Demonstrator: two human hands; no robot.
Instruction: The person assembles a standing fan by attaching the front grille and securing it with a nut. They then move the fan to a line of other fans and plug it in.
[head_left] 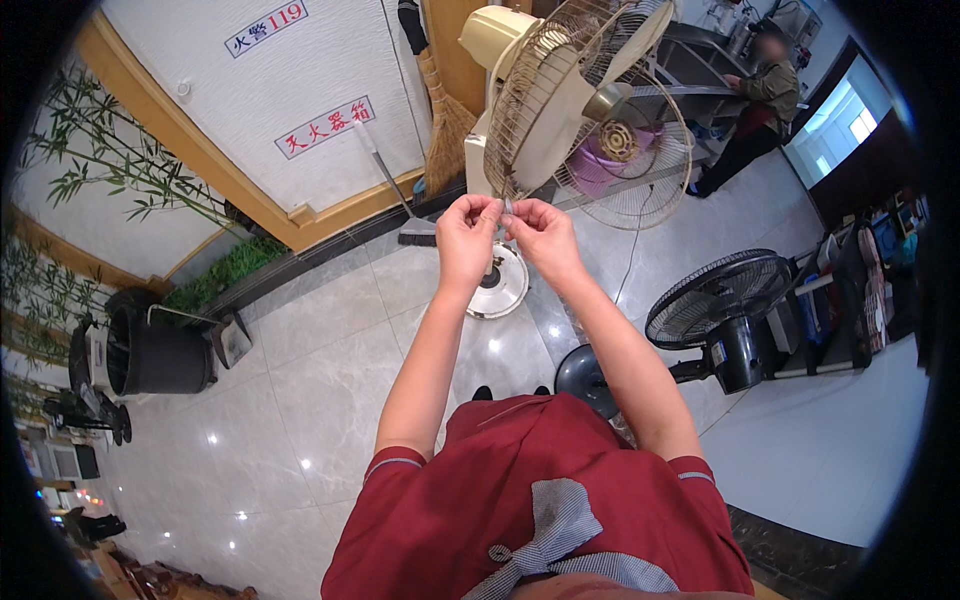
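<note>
A cream standing fan [497, 40] stands in front of me, its pale blades [550, 125] exposed. Its front wire grille [672, 190] hangs apart from the rear wire cage [510, 90], to the right. At the lower rim of the rear cage, my left hand [467, 243] and my right hand [543, 238] meet, thumbs and fingertips pinched together. Between the fingertips shows a small greyish piece [507, 207], too small to name; I cannot tell whether it is fixed to the cage. Below my hands is the fan's round white base [500, 285].
A black fan [720, 300] stands close on my right, its round base [585, 378] near my feet. A broom [445, 120] and a grey-headed brush [417, 232] lean by the white door. A black bin [160, 345] is at left. Another person [770, 85] works far right.
</note>
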